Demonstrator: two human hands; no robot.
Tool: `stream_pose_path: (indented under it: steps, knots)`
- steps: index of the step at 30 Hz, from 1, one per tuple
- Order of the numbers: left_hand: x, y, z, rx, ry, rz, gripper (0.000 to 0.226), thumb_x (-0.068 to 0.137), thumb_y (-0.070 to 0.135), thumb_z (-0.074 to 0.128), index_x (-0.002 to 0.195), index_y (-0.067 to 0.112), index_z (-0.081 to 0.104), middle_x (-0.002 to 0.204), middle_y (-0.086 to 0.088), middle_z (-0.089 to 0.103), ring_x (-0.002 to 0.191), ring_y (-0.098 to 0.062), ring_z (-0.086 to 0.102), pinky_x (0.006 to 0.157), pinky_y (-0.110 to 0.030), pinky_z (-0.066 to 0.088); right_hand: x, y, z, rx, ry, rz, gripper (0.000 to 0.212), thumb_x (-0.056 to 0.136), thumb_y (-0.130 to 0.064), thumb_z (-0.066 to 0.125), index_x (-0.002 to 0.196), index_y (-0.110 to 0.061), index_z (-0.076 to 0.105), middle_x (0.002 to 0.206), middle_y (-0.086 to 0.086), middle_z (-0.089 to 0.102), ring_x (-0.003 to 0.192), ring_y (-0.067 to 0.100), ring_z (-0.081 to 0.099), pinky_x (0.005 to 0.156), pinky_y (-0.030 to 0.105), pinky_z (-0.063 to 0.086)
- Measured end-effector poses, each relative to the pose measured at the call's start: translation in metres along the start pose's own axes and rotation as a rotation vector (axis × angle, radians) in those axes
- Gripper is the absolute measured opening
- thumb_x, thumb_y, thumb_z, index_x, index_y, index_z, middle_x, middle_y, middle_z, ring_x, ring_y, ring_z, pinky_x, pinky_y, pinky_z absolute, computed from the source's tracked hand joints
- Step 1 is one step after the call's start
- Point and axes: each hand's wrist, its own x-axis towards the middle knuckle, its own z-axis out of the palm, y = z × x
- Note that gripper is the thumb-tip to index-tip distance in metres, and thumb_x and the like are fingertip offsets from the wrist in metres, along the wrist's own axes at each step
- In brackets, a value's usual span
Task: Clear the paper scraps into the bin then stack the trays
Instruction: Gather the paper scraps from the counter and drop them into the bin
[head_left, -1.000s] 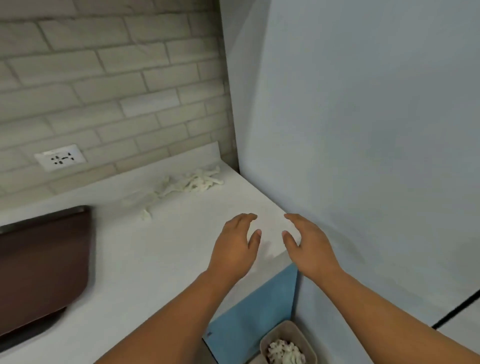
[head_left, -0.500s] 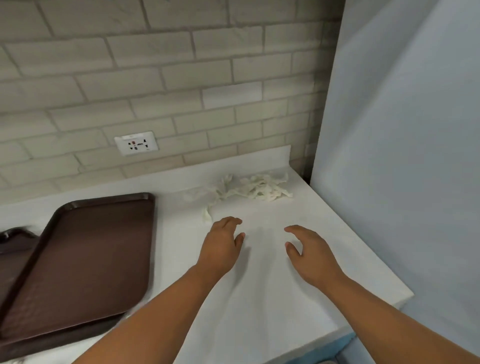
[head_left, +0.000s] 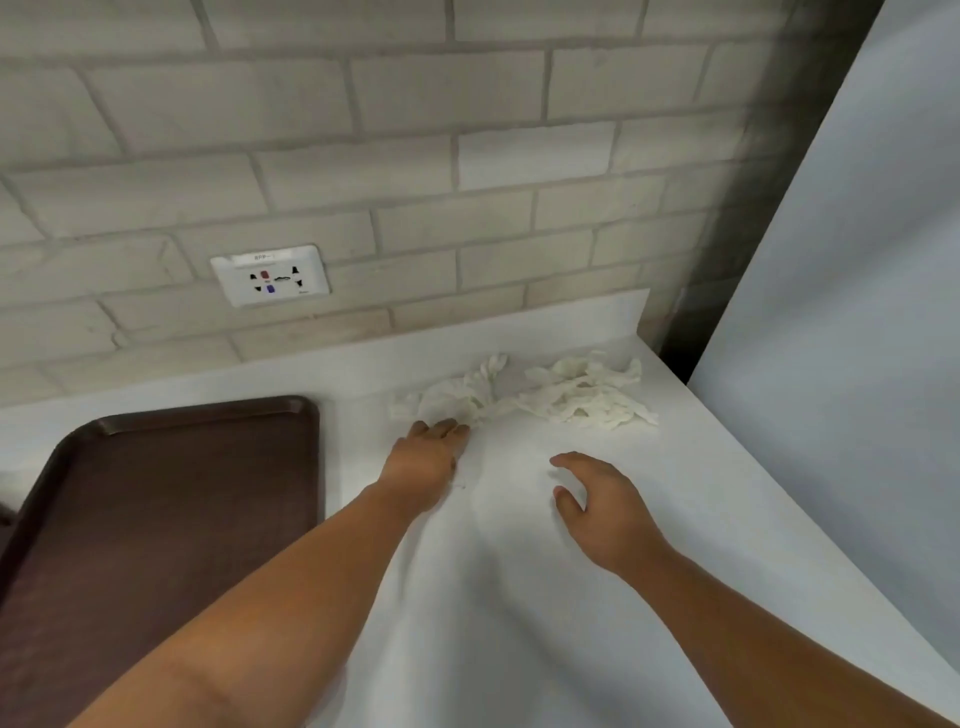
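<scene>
White paper scraps (head_left: 561, 397) lie in a loose heap at the back of the white counter (head_left: 519, 597), close to the brick wall. My left hand (head_left: 426, 462) reaches flat toward the heap's left end, its fingertips at the nearest scraps. My right hand (head_left: 602, 499) hovers over the counter a little short of the heap, fingers spread and loosely bent, holding nothing. A dark brown tray (head_left: 171, 499) lies on the counter to the left of my left arm. The bin is out of view.
A brick wall with a white socket plate (head_left: 270, 275) stands behind the counter. A pale blue-grey panel (head_left: 857, 312) closes off the right side. A sliver of another dark tray (head_left: 4, 519) shows at the far left edge.
The view has swung left and up from the bin at the counter's corner. Both hands have moved forward toward the scraps; the left one now reaches the heap's edge.
</scene>
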Motion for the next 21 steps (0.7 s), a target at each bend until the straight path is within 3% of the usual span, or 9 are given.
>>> stream_pose_path:
  steps: [2,5,11,16,21]
  knots:
    - [-0.003,-0.008,0.008,-0.053,0.08,0.093,0.041,0.095,0.008,0.05,0.134,0.015,0.057,0.128,-0.008,0.06,0.107,-0.033,0.054,0.083,-0.039,0.05,0.012,-0.006,0.007,-0.004,-0.013,0.0,0.038,0.095,-0.021,0.056,0.133,-0.022,0.056,0.135,-0.007,0.056,0.13,0.009,0.046,0.104,0.011,0.024]
    - [-0.015,-0.019,0.014,-0.142,0.148,0.071,0.025,0.095,0.009,0.054,0.115,0.011,0.069,0.109,-0.011,0.066,0.096,-0.031,0.062,0.082,-0.036,0.051,0.033,-0.019,0.018,-0.006,-0.037,-0.024,0.038,0.095,-0.021,0.055,0.133,-0.022,0.056,0.137,-0.006,0.056,0.131,0.01,0.046,0.105,0.013,0.026]
    - [-0.025,-0.058,-0.038,-0.424,0.202,-0.349,0.027,0.104,0.022,0.041,0.103,0.006,0.062,0.105,-0.018,0.065,0.1,-0.036,0.06,0.081,-0.032,0.04,0.08,-0.059,0.048,-0.013,-0.102,-0.118,0.041,0.097,-0.024,0.052,0.137,-0.02,0.053,0.139,-0.002,0.055,0.129,0.017,0.05,0.11,0.028,0.037]
    - [-0.05,-0.077,-0.08,-0.518,0.183,-0.451,0.062,0.099,0.062,0.032,0.069,0.01,0.052,0.071,-0.009,0.062,0.072,-0.025,0.059,0.068,-0.036,0.041,0.13,-0.1,0.085,-0.167,-0.158,-0.181,0.049,0.097,-0.033,0.049,0.143,-0.018,0.042,0.148,0.003,0.043,0.135,0.024,0.04,0.11,0.035,0.035]
    - [-0.07,-0.085,-0.084,-0.693,0.242,-0.503,0.044,0.098,0.047,0.053,0.072,0.012,0.051,0.061,-0.002,0.065,0.058,-0.015,0.068,0.058,-0.026,0.046,0.169,-0.124,0.127,-0.378,-0.209,-0.096,0.059,0.099,-0.034,0.041,0.151,-0.016,0.022,0.161,0.012,0.013,0.146,0.034,0.014,0.115,0.045,0.025]
